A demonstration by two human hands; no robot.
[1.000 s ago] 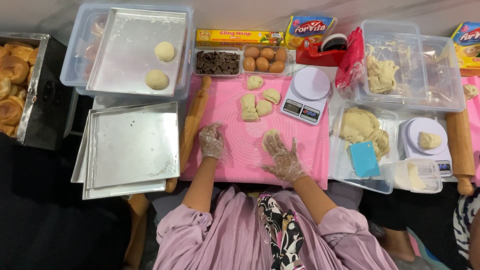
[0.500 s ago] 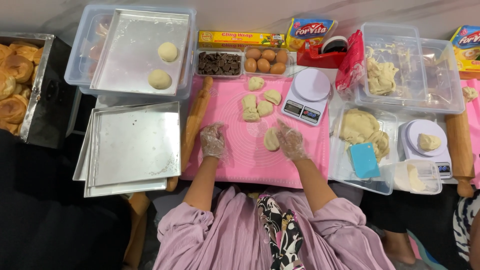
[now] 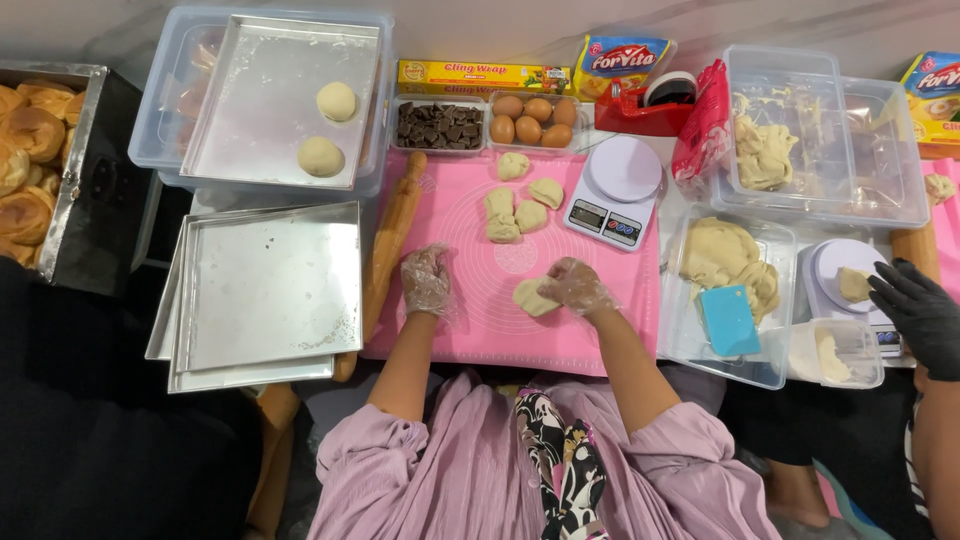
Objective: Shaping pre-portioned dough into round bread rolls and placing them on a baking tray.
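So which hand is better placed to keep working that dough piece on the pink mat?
Probably the right hand: it already rests on the dough piece. The left hand lies apart on the pink mat, nearer the rolling pin.

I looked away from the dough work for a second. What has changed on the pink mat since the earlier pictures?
The right hand slid toward the kitchen scale and now presses on the dough piece, which had lain beside its fingers. A black-gloved hand of another person has come in at the right edge. The left hand stayed flat on the pink mat; the four dough pieces above did not move.
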